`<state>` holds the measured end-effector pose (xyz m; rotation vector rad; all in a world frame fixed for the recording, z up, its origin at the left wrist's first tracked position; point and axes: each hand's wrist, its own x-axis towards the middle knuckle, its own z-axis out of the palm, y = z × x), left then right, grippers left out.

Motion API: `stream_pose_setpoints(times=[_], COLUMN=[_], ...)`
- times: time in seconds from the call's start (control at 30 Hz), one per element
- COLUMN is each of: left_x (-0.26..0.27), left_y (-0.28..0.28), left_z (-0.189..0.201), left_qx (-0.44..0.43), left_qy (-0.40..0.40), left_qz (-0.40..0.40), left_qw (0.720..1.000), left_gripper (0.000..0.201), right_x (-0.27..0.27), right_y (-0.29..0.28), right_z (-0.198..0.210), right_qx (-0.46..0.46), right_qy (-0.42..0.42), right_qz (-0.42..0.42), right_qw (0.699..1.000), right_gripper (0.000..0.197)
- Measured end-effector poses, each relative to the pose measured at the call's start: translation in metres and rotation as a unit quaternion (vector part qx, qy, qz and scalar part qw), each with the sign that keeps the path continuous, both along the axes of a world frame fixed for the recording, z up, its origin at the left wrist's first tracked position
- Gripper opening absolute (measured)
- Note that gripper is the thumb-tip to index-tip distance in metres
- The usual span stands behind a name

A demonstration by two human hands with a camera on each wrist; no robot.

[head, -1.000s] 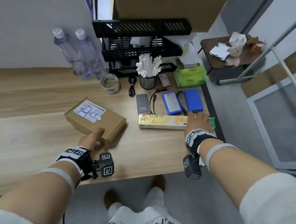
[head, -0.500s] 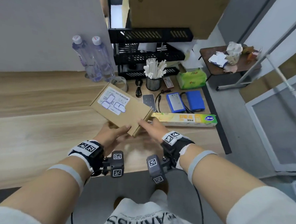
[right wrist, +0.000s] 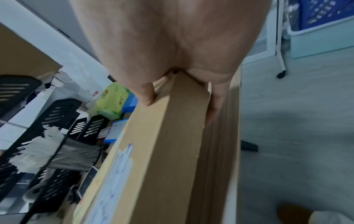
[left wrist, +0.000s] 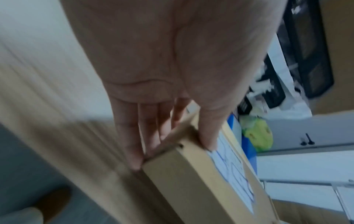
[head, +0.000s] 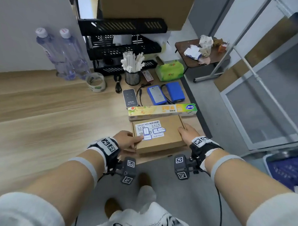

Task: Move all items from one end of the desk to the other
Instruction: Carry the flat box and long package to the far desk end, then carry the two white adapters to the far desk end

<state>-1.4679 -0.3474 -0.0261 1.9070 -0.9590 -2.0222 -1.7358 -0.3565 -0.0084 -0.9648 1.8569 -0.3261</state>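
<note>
I hold the cardboard box (head: 158, 135) at the right end of the tabletop (head: 41, 117), just in front of the cling-film carton (head: 162, 110), low over the near edge; contact with the surface cannot be confirmed. My left hand (head: 126, 140) pinches the left edge, thumb on the label, fingers (left wrist: 134, 145) underneath. My right hand (head: 187, 134) grips the right edge the same way. Progress: the right end carries the remote (head: 130, 98), two blue battery packs (head: 165, 94), the tissue pack (head: 170, 70) and the straw cup (head: 132, 77); the visible left end appears bare, so I judge this the last item. One second ago the box lay mid-tabletop under the left hand only, with the right hand on the carton; it has since travelled right.
</note>
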Motion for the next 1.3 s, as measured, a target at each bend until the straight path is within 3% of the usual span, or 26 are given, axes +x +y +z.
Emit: stream_pose_setpoints(times=[0.17, 0.27, 0.37, 0.43, 0.63, 0.73, 0.9, 1.13, 1.3], left_x=[-0.033, -0.036, -0.021, 0.004, 0.121, 0.192, 0.325, 0.51, 0.61], left_y=[-0.019, -0.029, -0.034, -0.033, 0.006, 0.038, 0.109, 0.243, 0.33], left_z=[-0.017, 0.008, 0.031, 0.043, 0.08, 0.1, 0.123, 0.147, 0.163], left_qx=[-0.007, -0.012, -0.027, -0.049, -0.081, -0.093, -0.126, -0.17, -0.167], left_qy=[0.004, 0.013, 0.001, -0.014, -0.065, -0.101, -0.093, -0.122, -0.151], left_qz=[0.002, 0.034, 0.09, 0.133, 0.268, 0.323, 0.433, 0.535, 0.602], left_qw=[1.0, 0.999, 0.996, 0.99, 0.958, 0.936, 0.888, 0.819, 0.766], left_gripper=[0.036, 0.025, 0.02, 0.018, 0.011, 0.01, 0.016, 0.021, 0.016], right_x=[-0.017, -0.01, 0.022, 0.056, 0.196, 0.273, 0.415, 0.648, 0.769], right_y=[-0.023, -0.037, -0.057, -0.07, -0.078, -0.072, -0.042, 0.051, 0.129], right_z=[-0.01, 0.001, 0.012, 0.014, 0.029, 0.033, 0.049, 0.078, 0.096], right_qx=[0.045, -0.052, -0.109, -0.107, -0.093, -0.092, -0.116, -0.149, -0.143], right_qy=[0.132, 0.259, 0.179, 0.112, -0.02, -0.035, -0.036, -0.07, -0.079], right_qz=[-0.003, 0.005, 0.045, 0.092, 0.201, 0.254, 0.331, 0.446, 0.529], right_qw=[0.99, 0.965, 0.977, 0.984, 0.975, 0.962, 0.936, 0.88, 0.833], right_gripper=[0.056, 0.042, 0.021, 0.019, 0.018, 0.015, 0.024, 0.021, 0.022])
